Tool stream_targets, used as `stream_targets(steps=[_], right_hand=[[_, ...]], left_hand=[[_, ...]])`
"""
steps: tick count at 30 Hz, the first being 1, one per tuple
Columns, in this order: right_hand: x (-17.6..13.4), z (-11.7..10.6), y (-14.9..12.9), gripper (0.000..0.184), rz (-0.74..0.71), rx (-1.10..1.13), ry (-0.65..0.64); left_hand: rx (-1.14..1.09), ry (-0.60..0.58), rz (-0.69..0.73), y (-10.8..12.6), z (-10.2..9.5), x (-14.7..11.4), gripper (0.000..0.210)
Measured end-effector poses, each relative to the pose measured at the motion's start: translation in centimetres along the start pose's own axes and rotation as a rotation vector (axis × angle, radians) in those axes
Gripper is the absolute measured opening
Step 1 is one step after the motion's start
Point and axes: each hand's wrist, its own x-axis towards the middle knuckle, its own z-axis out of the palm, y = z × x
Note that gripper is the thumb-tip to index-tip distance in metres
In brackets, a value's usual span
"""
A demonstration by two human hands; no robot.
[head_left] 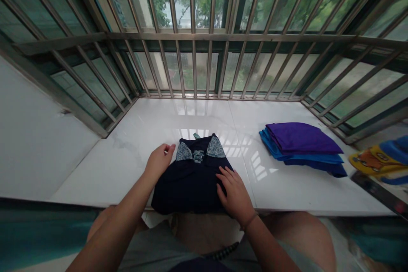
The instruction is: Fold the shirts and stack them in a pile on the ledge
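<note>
A dark navy garment [191,187], perhaps a camisole or dress, lies on the white tiled ledge [204,114] with its bottom at the front edge. Two grey-blue paisley patches and a small patterned piece between them mark its upper part. Beside its upper left edge, my left hand [159,162] has its fingers curled in, thumb against forefinger; no cloth shows between them. Flat on the garment's right side rests my right hand [235,191], fingers spread. A pale green tag [196,135] sticks out at the neckline.
Folded purple cloth [302,138] tops a pile of blue cloth [318,159] to the right. Farther right is a yellow-and-blue item [379,157] with a cartoon animal print. Metal window bars [193,68] enclose the back and sides; a white wall [41,136] stands left.
</note>
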Motion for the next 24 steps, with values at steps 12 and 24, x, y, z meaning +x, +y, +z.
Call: stream_targets(steps=[12, 24], right_hand=[[0.1, -0.2, -0.1, 0.036, 0.001, -0.009, -0.012], [0.1, -0.4, -0.3, 0.036, 0.019, 0.004, -0.012]], left_hand=[[0.141, -0.111, -0.076, 5.5, 2.5, 10.6, 0.019], [0.085, 0.079, 0.061, 4.7, 3.3, 6.0, 0.061]])
